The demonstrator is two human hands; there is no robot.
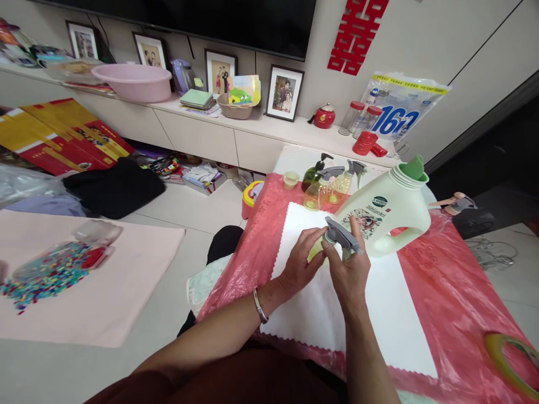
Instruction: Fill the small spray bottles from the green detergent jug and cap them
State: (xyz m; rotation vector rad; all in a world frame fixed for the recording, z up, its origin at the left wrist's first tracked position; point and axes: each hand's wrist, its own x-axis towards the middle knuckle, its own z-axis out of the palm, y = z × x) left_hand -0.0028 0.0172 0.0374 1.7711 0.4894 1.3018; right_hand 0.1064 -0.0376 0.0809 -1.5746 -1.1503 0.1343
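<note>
Over a white scalloped mat (311, 308), my two hands meet at a small spray bottle with a grey trigger head (343, 235). My left hand (301, 261) is closed around the bottle, where some yellow-green shows between the fingers. The fingers of my right hand (351, 275) are closed at the grey head and the neck. Much of the bottle is hidden by my hands. Just beyond stands a big pale green jug (398, 199) with a green spout. Behind it are a spray bottle of orange liquid (315, 195), another spray bottle (340, 188) and a dark green pump bottle (311, 177).
Red plastic sheeting (240, 264) covers the table. A small cup (290, 179) stands at the back left; a roll of tape (511, 359) lies front right. Another sprayer (461, 203) is beyond the jug. Coloured bits (54, 275) are spread on a pink surface at left.
</note>
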